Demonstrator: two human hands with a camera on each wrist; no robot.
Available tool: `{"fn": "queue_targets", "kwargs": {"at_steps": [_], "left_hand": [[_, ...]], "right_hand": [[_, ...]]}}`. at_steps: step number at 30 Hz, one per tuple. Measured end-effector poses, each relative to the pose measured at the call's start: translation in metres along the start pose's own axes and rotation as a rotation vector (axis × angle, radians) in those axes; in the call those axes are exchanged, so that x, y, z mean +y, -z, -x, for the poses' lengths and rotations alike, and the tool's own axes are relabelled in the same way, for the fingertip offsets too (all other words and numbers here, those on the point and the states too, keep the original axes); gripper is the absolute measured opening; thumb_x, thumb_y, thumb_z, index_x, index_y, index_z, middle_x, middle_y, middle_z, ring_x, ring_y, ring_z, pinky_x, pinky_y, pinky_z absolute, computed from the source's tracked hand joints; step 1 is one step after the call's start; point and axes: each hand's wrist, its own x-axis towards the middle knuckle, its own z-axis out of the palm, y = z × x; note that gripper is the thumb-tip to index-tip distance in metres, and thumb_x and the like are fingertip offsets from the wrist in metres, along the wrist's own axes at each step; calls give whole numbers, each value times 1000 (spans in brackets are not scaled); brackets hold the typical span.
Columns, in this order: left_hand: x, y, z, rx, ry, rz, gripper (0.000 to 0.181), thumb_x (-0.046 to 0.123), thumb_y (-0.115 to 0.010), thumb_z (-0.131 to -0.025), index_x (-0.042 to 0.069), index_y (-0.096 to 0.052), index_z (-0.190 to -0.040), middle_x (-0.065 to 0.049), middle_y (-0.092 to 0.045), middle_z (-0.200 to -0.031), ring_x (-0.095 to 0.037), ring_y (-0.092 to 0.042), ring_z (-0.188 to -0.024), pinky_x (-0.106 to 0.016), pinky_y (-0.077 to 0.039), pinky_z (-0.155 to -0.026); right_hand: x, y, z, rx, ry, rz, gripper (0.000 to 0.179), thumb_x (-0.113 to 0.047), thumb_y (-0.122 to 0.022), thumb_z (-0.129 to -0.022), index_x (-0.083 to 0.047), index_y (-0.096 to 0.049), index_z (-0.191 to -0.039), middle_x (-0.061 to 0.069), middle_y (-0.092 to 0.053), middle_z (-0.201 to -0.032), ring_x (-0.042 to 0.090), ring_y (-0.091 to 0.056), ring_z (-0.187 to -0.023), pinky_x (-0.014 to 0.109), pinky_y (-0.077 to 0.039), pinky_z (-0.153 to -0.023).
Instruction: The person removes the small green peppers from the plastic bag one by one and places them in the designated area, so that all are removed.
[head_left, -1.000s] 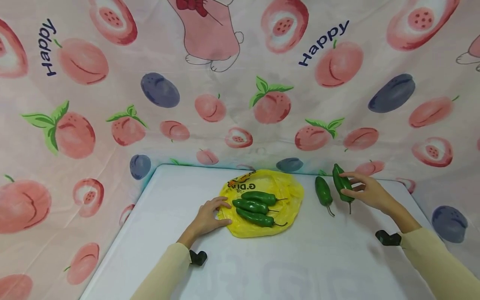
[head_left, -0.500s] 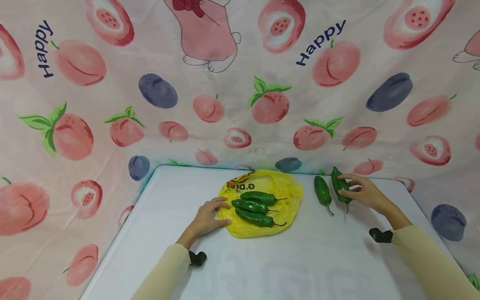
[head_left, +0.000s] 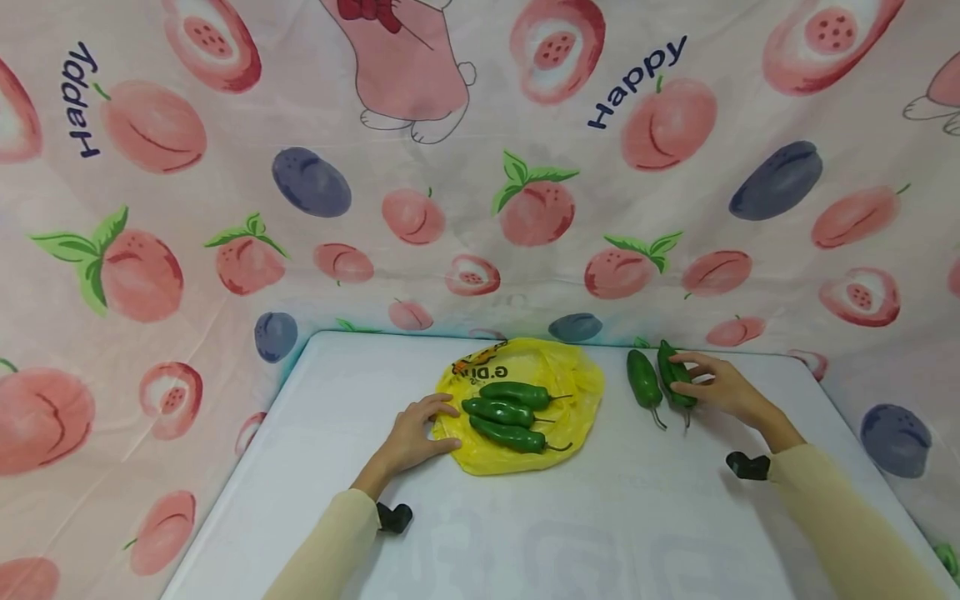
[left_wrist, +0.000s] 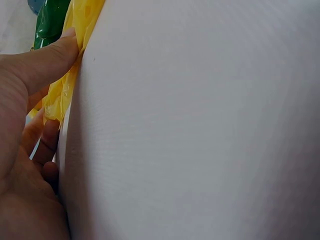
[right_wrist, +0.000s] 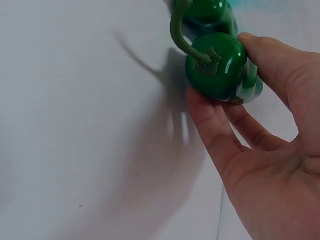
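Wears pale sleeves with a small dark device at each wrist, over a white tabletop. Curls the left hand at the left edge of a yellow plastic bag, with plastic caught between thumb and fingers in the left wrist view. Has three green peppers lying side by side on the flattened bag, stems to the right, and dark lettering beyond them. Keeps hands well apart, with the right hand to the right of the bag. Pinches there a held green pepper between thumb and fingers, stem toward the near side. Cannot tell whether resting on the tabletop or just above. Just beside, toward the bag, a loose green pepper lying on the tabletop, stem also nearward. Behind everything, a pale cloth printed with peaches, dark blue fruit and "Happy".
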Motion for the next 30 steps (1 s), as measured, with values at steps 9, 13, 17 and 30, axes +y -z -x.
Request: {"fn": "queue_targets", "kwargs": {"at_steps": [9, 13, 17, 30], "left_hand": [[-2, 0, -1, -1, -13, -4, 40, 33, -87, -84, 27, -70, -120, -1, -51, -153, -29, -49, -134, -61, -24, -116], [-3, -1, -1, 2, -15, -2, 40, 34, -87, -84, 27, -70, -120, -1, -51, -153, -30, -48, -135, -62, -24, -116], [-4, -1, -1, 4, -17, 5, 39, 34, -86, -84, 27, -70, -119, 0, -51, -153, -29, -50, -132, -61, -25, -115], [-3, 0, -1, 1, -23, 4, 40, 34, -86, -84, 26, -70, -120, -1, -51, -153, -27, -51, -128, -60, -26, -115]], "right_hand": [[3, -7, -3, -22, -17, 22, 63, -36, -74, -96, -6, -51, -147, 30, -54, -135, 47, -54, -119, 41, -57, -83], [2, -8, -5, -31, -16, 27, 62, -34, -73, -97, -5, -52, -147, 31, -53, -136, 47, -55, -119, 41, -57, -83], [2, -9, -5, -38, -9, 22, 60, -33, -73, -97, -3, -53, -145, 32, -54, -135, 47, -55, -118, 41, -57, -83], [7, -10, -6, -38, -10, 17, 59, -34, -72, -98, -5, -54, -146, 30, -53, -138, 46, -51, -123, 40, -55, -85]]}}
